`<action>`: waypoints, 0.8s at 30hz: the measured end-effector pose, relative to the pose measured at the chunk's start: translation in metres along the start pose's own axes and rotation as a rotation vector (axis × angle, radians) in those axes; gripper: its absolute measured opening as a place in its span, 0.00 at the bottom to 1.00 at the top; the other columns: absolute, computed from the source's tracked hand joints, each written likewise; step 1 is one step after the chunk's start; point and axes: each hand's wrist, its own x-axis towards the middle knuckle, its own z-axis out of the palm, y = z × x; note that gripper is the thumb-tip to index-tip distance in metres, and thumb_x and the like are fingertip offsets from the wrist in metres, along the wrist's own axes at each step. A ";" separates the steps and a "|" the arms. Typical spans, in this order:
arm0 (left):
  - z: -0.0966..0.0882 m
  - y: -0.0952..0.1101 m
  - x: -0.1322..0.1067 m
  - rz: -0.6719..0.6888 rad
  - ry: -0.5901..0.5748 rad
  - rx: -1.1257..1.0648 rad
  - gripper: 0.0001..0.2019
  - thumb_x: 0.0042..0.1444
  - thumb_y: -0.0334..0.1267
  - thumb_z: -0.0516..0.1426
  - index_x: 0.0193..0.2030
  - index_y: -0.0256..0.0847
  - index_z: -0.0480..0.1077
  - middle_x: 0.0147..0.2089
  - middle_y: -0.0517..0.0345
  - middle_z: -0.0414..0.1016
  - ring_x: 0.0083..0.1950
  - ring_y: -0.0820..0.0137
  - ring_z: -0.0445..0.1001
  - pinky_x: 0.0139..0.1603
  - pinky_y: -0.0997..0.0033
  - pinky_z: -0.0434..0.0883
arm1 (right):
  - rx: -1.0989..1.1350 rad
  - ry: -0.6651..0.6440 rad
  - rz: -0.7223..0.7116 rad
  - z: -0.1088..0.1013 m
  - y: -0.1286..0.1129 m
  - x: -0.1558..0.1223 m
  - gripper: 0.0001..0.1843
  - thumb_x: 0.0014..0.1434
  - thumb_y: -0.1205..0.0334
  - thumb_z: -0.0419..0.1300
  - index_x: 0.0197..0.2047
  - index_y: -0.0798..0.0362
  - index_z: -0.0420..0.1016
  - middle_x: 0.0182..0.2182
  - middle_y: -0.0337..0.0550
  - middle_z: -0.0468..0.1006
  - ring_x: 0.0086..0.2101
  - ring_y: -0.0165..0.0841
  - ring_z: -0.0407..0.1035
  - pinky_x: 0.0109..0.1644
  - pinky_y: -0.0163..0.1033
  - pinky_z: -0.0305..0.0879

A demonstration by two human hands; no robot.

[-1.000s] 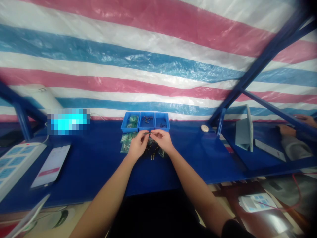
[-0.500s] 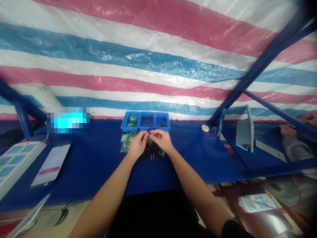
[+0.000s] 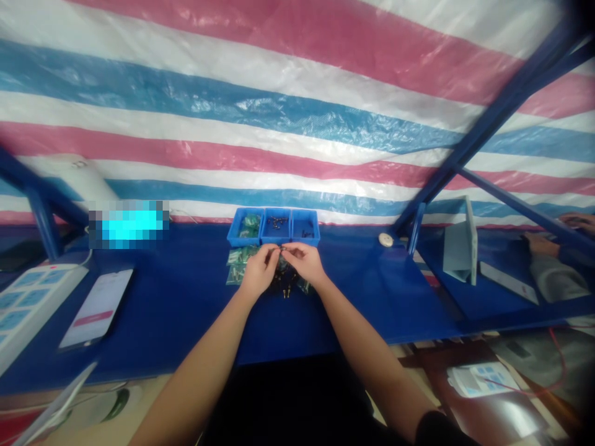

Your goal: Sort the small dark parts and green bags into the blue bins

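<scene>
Pinching together, both hands are gripping one tiny dark part (image 3: pixel 280 248) between their fingertips.
Left hand (image 3: pixel 257 270) and right hand (image 3: pixel 301 264) are meeting just above the blue table (image 3: pixel 186 297), over a scatter of small parts (image 3: pixel 286 282), with three blue bins (image 3: pixel 273 227) sitting just behind and green packets (image 3: pixel 238 265) lying beside the left hand.
</scene>
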 end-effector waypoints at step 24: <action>0.001 -0.002 0.001 0.015 -0.028 0.034 0.14 0.66 0.45 0.48 0.37 0.41 0.70 0.26 0.63 0.71 0.27 0.72 0.70 0.33 0.73 0.64 | -0.008 -0.034 -0.005 0.001 -0.001 -0.002 0.16 0.51 0.54 0.67 0.41 0.53 0.80 0.35 0.45 0.81 0.34 0.34 0.75 0.42 0.40 0.73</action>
